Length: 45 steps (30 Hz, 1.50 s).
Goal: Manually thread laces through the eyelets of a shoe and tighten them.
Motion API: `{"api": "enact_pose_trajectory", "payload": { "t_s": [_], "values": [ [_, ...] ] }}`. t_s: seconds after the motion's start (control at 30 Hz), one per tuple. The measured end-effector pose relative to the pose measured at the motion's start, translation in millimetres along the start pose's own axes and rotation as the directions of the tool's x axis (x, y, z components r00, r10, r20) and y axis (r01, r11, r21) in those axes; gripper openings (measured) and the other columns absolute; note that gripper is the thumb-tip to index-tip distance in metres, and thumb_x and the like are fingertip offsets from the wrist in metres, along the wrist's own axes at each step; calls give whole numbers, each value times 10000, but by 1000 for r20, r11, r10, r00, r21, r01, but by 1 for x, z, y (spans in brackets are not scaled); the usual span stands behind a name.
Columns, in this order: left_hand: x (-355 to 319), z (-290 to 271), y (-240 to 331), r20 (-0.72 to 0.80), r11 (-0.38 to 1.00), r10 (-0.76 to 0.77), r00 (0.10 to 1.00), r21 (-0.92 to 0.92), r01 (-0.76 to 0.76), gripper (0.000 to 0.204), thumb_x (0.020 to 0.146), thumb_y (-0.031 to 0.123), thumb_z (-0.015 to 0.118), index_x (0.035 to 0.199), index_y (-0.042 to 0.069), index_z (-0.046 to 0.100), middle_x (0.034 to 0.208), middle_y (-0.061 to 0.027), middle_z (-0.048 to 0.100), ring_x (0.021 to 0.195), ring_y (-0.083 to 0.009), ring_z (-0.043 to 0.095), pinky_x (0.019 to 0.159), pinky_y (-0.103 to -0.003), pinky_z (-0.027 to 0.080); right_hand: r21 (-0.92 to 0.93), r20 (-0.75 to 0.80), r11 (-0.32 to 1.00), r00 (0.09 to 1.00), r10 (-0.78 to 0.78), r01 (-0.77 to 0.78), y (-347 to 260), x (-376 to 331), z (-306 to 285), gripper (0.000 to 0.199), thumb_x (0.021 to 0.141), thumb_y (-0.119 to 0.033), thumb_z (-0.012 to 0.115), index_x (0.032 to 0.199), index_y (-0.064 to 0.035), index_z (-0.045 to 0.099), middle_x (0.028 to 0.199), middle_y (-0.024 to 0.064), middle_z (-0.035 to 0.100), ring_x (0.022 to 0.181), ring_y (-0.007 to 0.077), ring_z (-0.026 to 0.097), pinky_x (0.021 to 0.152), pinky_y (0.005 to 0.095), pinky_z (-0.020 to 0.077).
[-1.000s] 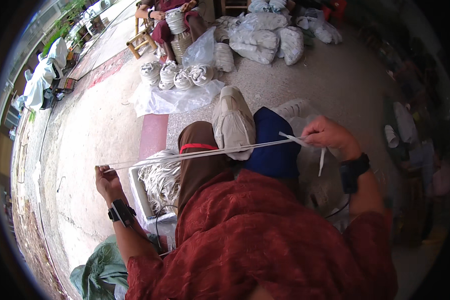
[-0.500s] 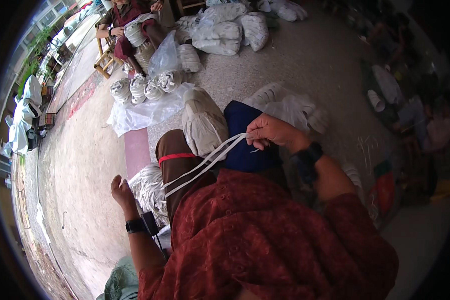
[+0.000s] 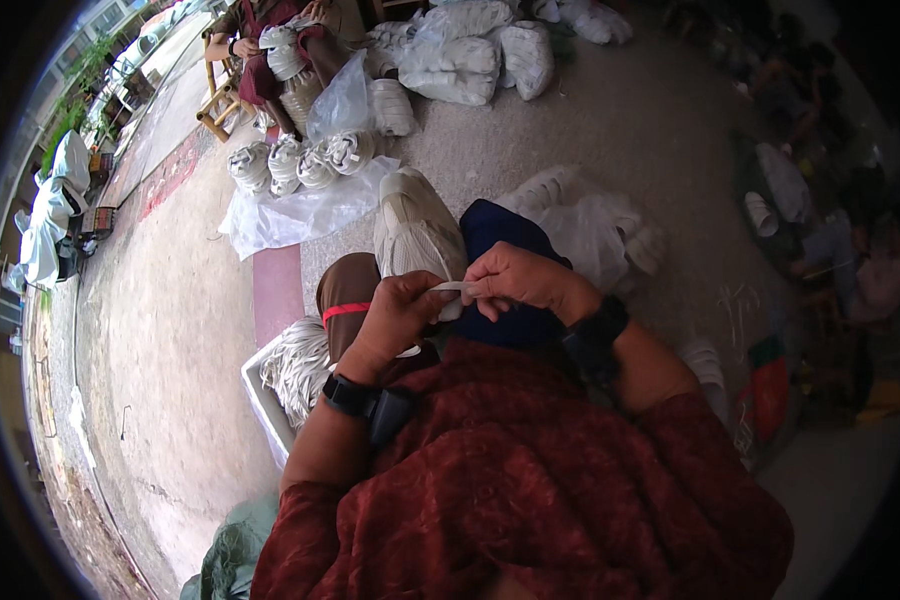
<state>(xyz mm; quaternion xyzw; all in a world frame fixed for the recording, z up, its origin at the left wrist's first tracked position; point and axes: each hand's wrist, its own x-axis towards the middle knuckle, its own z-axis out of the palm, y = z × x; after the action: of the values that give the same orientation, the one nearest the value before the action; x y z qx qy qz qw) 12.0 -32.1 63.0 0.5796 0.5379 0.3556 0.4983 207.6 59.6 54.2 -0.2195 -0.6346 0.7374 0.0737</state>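
While the left hand (image 3: pixel 395 318) and right hand (image 3: pixel 518 283) pinch 1 white strip (image 3: pixel 452 288), it spans taut between both for handling.

The supporting surface is a rough grey concrete floor (image 3: pixel 170 330) with a reddish painted strip (image 3: pixel 275 290). A clear plastic sheet (image 3: pixel 290 215) lies on it, carrying coiled white bundles (image 3: pixel 300 160). Filled white sacks (image 3: pixel 470 55) rest further back. A white crate (image 3: pixel 265 400) of white strips stands near the seated person's knee.
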Motion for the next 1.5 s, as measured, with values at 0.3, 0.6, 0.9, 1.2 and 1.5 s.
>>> {"api": "enact_pose_trajectory", "payload": {
  "t_s": [0.3, 0.6, 0.9, 1.2, 1.5],
  "values": [
    [-7, -12, -8, -34, 990, -133, 991, -56, 131, 214, 885, 164, 557, 918, -23, 655, 583, 33, 513, 546, -29, 434, 495, -202, 345, 46, -41, 999, 999, 30, -28, 25, -2, -6, 204, 865, -138, 546, 796, 30, 637, 565, 29, 560, 458, 54, 455, 464, 186, 354],
    [-23, -26, -17, -69, 987, -2, 998, 160, 13, 190, 850, 140, 582, 841, -37, 650, 549, -16, 528, 525, -62, 466, 493, -255, 387, 94, -18, 996, 1000, -4, 6, 25, 2, -3, 193, 847, -124, 581, 792, 49, 648, 553, -2, 515, 474, 44, 424, 471, 182, 334],
    [-42, -55, -18, -75, 937, -103, 992, 326, 122, 148, 800, 124, 609, 838, -16, 634, 695, -131, 609, 600, -234, 585, 578, -328, 449, -140, 2, 990, 999, 35, -34, 19, 12, -4, 174, 832, -98, 564, 731, 28, 628, 580, -13, 518, 501, 43, 424, 481, 200, 336],
    [-2, -9, 6, -67, 976, 180, 981, 133, -170, 479, 875, 301, 576, 1184, -42, 450, 880, -189, 634, 835, -283, 631, 722, -341, 476, -421, 11, 893, 986, -168, 157, -13, 52, 33, 211, 834, -153, 551, 716, 14, 602, 593, 36, 558, 563, 113, 502, 530, 283, 408],
    [16, -40, -40, -60, 998, -20, 998, -63, 16, 204, 854, 146, 591, 919, -48, 603, 702, -34, 610, 634, -50, 525, 574, -222, 434, -206, -132, 978, 989, -61, 33, 4, 74, 0, 171, 814, -108, 590, 681, -1, 590, 557, 7, 529, 506, 55, 462, 463, 232, 359]
  ]
}}
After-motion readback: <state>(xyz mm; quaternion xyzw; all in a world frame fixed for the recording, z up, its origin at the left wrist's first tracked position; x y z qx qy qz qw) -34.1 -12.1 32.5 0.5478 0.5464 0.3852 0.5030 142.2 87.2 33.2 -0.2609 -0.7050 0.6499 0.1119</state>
